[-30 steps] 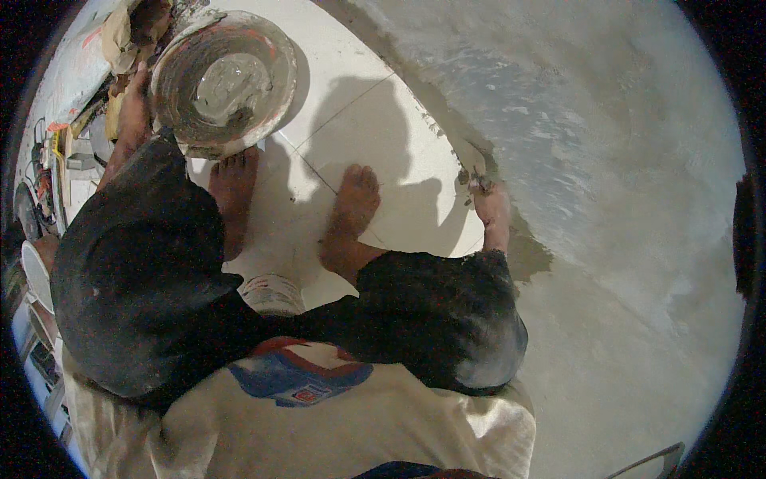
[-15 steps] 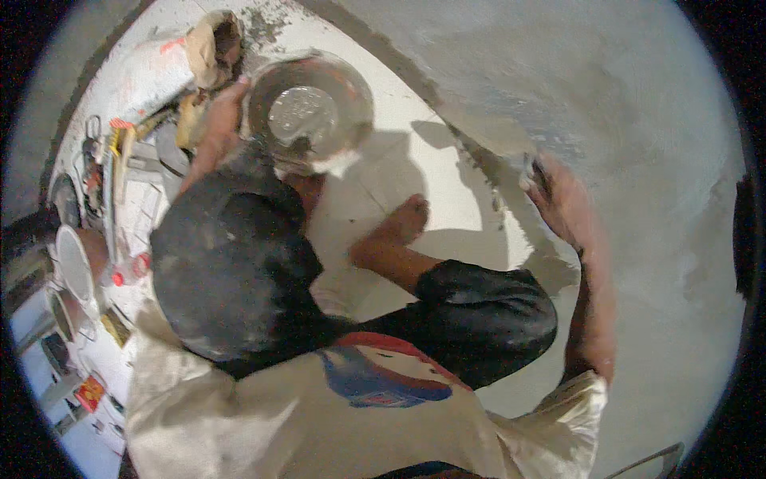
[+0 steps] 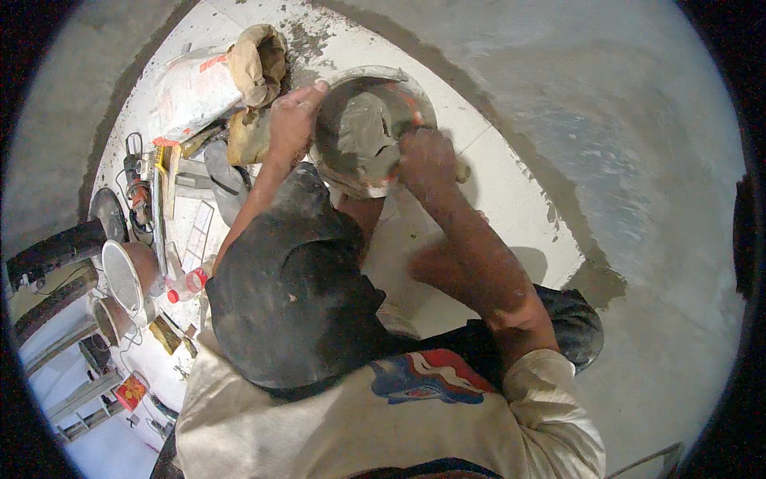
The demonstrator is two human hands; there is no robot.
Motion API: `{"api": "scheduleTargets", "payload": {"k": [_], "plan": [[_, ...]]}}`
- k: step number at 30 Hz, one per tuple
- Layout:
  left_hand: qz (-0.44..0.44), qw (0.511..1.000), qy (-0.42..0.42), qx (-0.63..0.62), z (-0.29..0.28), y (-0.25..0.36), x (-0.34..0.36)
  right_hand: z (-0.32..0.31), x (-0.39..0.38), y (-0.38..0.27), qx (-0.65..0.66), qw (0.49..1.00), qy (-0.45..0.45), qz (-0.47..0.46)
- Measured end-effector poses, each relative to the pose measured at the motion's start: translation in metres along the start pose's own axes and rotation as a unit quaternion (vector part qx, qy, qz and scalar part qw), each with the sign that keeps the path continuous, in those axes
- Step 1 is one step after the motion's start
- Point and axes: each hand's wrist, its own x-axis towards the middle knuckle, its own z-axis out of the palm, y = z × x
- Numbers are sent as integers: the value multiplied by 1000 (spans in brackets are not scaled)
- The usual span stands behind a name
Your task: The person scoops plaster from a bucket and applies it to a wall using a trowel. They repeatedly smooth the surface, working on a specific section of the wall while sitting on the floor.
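Basin (image 3: pixel 373 83) of mortar (image 3: pixel 359 132), far middle
It stands just right of a bag (image 3: pixel 198 92); the left hand (image 3: pixel 294 120) is at its left rim, whether fingers spread or press together I cannot tell; the right hand (image 3: pixel 428 164) is at its right side, fingers curled; what they pinch is hidden.

The left hand (image 3: pixel 294 121) holds one side of a bucket (image 3: pixel 329 132) of grey mortar (image 3: pixel 363 128), the right hand (image 3: pixel 428 160) opposite

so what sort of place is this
Likely a building or renovation site: there's a basin of wet grey mix, an open sack, and tools scattered on the pale floor.
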Motion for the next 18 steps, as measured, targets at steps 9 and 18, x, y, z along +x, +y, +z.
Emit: {"api": "scheduleTargets", "payload": {"k": [9,18], "plan": [[34,997,-5,64,3,7,-4,13,-13,-27,82,996,32,-15],[29,998,17,59,1,-6,4,35,-22,-1,221,975,-6,35]]}}
